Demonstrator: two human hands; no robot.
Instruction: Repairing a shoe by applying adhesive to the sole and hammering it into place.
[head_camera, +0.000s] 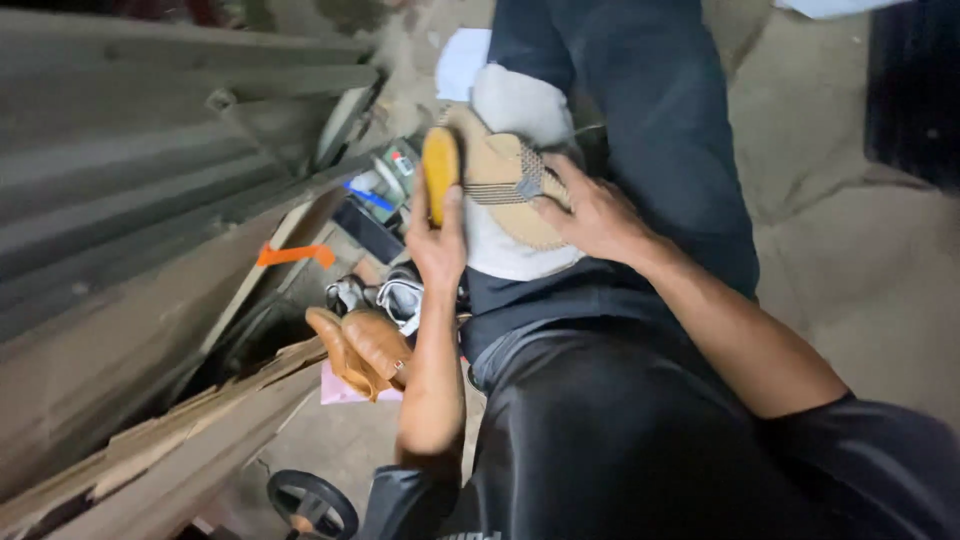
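While the tan shoe (512, 185) is steadied on the lap over a grey cloth (520, 105) by the right hand (592, 212), grip clenched on its upper, a yellow-backed brush (440, 172) is clasped by the left hand (437, 245); short, even strokes are best, the shoe pressed firmly down.

Dim, soft light; motion blur, perhaps slight edge distortion.

Tan woven sandal (515, 185), yellow-orange brush (440, 170), white cloth (510, 255), dark trousers (650, 130).
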